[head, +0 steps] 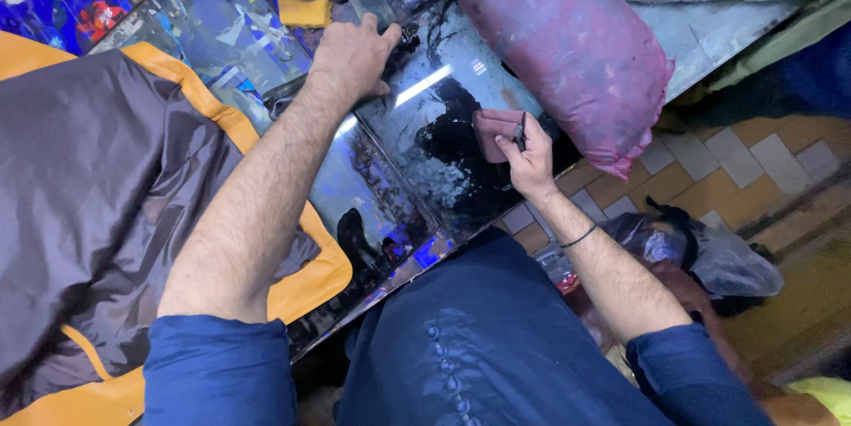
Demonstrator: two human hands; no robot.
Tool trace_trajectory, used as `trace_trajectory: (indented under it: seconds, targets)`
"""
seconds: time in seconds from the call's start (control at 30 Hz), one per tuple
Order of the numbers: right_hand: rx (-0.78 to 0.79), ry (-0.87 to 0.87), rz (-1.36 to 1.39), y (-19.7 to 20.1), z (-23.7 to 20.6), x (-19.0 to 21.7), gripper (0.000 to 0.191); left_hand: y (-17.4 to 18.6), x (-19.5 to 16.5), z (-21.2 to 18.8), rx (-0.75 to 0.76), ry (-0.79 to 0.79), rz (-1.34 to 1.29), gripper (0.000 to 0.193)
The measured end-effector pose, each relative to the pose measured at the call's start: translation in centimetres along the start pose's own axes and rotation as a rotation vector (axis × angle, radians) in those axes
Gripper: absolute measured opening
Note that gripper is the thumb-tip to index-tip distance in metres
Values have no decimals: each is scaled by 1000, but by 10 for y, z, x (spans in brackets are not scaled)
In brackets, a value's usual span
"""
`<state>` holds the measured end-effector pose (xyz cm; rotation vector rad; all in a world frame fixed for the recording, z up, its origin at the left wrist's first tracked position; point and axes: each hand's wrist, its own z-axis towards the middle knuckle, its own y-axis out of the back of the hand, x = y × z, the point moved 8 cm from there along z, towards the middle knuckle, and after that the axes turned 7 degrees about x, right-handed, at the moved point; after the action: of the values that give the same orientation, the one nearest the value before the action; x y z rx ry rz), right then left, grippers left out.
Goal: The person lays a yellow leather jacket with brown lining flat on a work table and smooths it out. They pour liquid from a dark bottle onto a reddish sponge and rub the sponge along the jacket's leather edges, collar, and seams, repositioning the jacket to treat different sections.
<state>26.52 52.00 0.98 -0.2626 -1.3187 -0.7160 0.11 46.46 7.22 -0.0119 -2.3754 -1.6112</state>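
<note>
A glossy dark panel (417, 151) is lying slantwise across the middle of the frame, running from the upper left down toward the lower centre, and its surface is reflecting blue and white lights. The left hand (355, 54) is resting on the panel's upper part, just above centre, palm down with the fingers spread flat and the thumb reaching right toward a black smear (409, 36); it is gripping nothing, only pressing on the panel. The right hand (529, 156) is sitting right of centre at the panel's right edge, its fingers curled and pinched around a folded maroon rag (493, 132) together with a thin dark tool (519, 131) that is sticking up between the fingers; what kind of tool it is cannot be told. The rag is touching the panel beside a large black patch (452, 133) that is spreading over the glossy face near the centre. A dark cord bracelet (578, 236) is circling the right wrist. A stained pink bolster (567, 36) is lying along the upper right, its lower end hanging over the panel's right edge just above the right hand. A dark cloth with orange trim (97, 195) is covering the left of the frame, touching the panel's left side. A tiled floor (736, 169) is showing at right, with a clear plastic bag (709, 257) lying on it below the right forearm. Blue sleeves are filling the bottom.
</note>
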Motion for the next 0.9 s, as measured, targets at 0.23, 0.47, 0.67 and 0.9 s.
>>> trace_trajectory:
  seconds: [0.23,0.47,0.67,0.9]
  targets:
    - [-10,-5,13,0,-1,-1,27,4,1,-3,-37,-3,19,88]
    - [-3,48,-51,1,-1,7,23,7,1,0,8,18,41,90]
    - [-10,19,-16,2,0,7,25,6,1,2,42,31,73,87]
    - [-5,29,-8,2,0,7,23,5,0,3,54,39,89,87]
